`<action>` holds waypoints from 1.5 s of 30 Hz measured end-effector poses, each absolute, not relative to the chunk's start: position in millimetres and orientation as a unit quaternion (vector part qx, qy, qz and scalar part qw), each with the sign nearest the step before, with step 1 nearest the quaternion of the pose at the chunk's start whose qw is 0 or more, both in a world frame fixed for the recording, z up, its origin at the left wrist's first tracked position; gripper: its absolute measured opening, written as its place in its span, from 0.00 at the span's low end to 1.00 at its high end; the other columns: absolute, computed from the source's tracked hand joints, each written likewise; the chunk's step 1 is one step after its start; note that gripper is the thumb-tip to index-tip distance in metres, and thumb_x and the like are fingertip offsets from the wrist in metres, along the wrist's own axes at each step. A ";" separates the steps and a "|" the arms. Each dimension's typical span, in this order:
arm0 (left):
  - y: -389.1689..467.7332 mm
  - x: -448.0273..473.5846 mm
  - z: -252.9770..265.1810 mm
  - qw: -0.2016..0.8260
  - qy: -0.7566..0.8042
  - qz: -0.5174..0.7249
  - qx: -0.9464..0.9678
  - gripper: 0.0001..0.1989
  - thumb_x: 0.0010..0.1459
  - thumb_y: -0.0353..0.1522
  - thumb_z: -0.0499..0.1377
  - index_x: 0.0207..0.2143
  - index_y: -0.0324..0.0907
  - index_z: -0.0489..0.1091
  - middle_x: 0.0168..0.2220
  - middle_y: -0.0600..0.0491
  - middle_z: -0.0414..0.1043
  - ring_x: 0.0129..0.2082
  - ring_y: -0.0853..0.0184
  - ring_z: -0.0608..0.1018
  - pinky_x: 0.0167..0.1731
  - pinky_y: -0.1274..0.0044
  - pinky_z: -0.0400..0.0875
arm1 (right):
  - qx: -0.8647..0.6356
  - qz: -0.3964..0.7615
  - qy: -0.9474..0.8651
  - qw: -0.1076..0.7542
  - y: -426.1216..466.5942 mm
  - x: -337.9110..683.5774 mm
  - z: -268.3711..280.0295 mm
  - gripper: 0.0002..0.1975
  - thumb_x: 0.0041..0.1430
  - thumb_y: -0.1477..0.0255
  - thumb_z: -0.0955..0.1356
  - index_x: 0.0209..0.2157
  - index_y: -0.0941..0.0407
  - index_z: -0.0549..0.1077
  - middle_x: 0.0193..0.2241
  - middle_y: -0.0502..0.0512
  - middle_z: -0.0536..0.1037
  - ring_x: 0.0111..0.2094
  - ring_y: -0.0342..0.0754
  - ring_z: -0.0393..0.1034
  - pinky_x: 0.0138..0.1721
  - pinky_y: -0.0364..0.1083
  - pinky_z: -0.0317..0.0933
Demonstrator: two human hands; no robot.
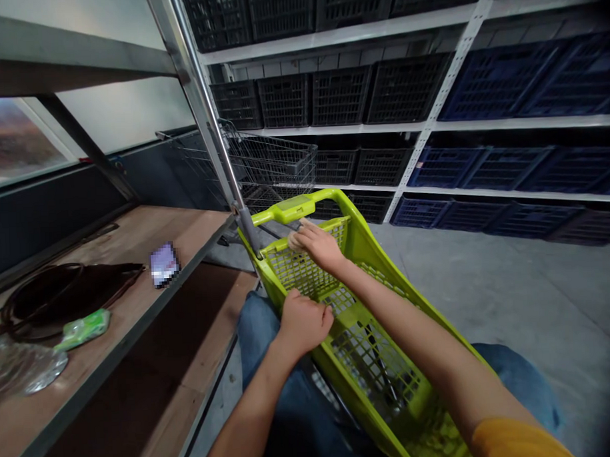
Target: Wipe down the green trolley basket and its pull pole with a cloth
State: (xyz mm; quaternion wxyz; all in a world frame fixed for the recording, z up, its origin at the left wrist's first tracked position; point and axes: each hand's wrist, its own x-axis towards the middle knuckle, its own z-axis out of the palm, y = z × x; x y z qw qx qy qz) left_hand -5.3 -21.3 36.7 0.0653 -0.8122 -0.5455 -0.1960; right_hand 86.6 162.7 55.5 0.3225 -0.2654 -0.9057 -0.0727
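A lime-green plastic shopping cart (373,243) stands between my legs, its handle (291,207) at the far end. My left hand (305,322) is closed around the near left rim of its basket. Farther in, my right hand (320,246) presses a pale, crumpled cloth (293,242) against the top of the slotted panel just below the handle. Its fingers are bent over the cloth and hide part of it. Through the basket's grid floor, dark parts and the ground show.
On the left, a wooden shelf (199,229) with a metal edge holds a blurred-out phone-like item (165,265), a brown bag (87,289), a green packet (86,328) and clear plastic (29,365). A metal post (214,125) rises beside the cart. Behind stand a wire cart (277,159) and racks of crates (340,97).
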 end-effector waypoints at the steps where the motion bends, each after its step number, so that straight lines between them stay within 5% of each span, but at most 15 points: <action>1: -21.2 -5.4 36.4 0.066 -0.545 -0.195 -0.813 0.19 0.63 0.34 0.54 0.22 0.42 0.76 0.21 0.51 0.77 0.23 0.66 0.75 0.35 0.68 0.57 | -0.285 -0.067 -0.899 0.325 169.8 98.5 55.0 0.12 0.69 0.72 0.62 0.47 0.52 0.74 0.43 0.56 0.77 0.61 0.52 0.61 0.62 0.53 0.59; 11: -22.5 -4.4 36.8 0.063 -0.546 -0.200 -0.811 0.19 0.63 0.34 0.54 0.20 0.42 0.75 0.21 0.51 0.77 0.22 0.67 0.75 0.35 0.68 0.57 | -0.450 -0.056 -0.814 0.364 205.6 151.8 52.4 0.11 0.65 0.75 0.61 0.31 0.54 0.73 0.35 0.57 0.75 0.42 0.51 0.67 0.46 0.47 0.63; 22: -22.7 -5.1 39.4 0.058 -0.544 -0.196 -0.814 0.18 0.63 0.34 0.54 0.22 0.42 0.76 0.22 0.51 0.77 0.23 0.66 0.75 0.35 0.67 0.57 | -0.177 -0.072 -0.940 0.284 140.6 36.3 63.0 0.14 0.70 0.73 0.60 0.50 0.56 0.73 0.44 0.58 0.77 0.56 0.51 0.65 0.61 0.50 0.60; 26: -22.8 -5.8 38.7 0.065 -0.540 -0.198 -0.816 0.18 0.63 0.35 0.54 0.22 0.42 0.76 0.22 0.51 0.77 0.23 0.66 0.75 0.35 0.67 0.57 | -0.200 -0.051 -0.936 0.285 160.7 64.0 61.5 0.15 0.70 0.73 0.60 0.52 0.54 0.72 0.50 0.57 0.76 0.64 0.51 0.59 0.62 0.51 0.60; 32: -21.4 -6.7 38.5 0.061 -0.535 -0.207 -0.817 0.18 0.63 0.34 0.54 0.21 0.43 0.75 0.21 0.51 0.76 0.23 0.67 0.74 0.35 0.68 0.57 | -0.343 -0.008 -0.881 0.325 213.1 150.4 58.6 0.08 0.63 0.76 0.64 0.37 0.55 0.76 0.44 0.59 0.78 0.55 0.53 0.68 0.55 0.52 0.64; 37: -21.8 -6.4 39.4 0.063 -0.534 -0.206 -0.818 0.19 0.63 0.34 0.54 0.20 0.42 0.74 0.21 0.52 0.77 0.23 0.67 0.75 0.35 0.68 0.56 | -0.418 -0.015 -0.829 0.370 215.0 156.8 56.4 0.13 0.62 0.79 0.60 0.27 0.55 0.71 0.31 0.57 0.75 0.40 0.50 0.69 0.47 0.49 0.66; 45: -22.5 -9.8 40.1 0.057 -0.515 -0.210 -0.829 0.17 0.63 0.34 0.55 0.22 0.43 0.76 0.22 0.52 0.77 0.23 0.67 0.75 0.35 0.67 0.56 | -0.223 -0.068 -0.918 0.320 143.5 50.5 47.5 0.16 0.69 0.75 0.59 0.53 0.55 0.72 0.53 0.58 0.75 0.57 0.52 0.63 0.64 0.51 0.57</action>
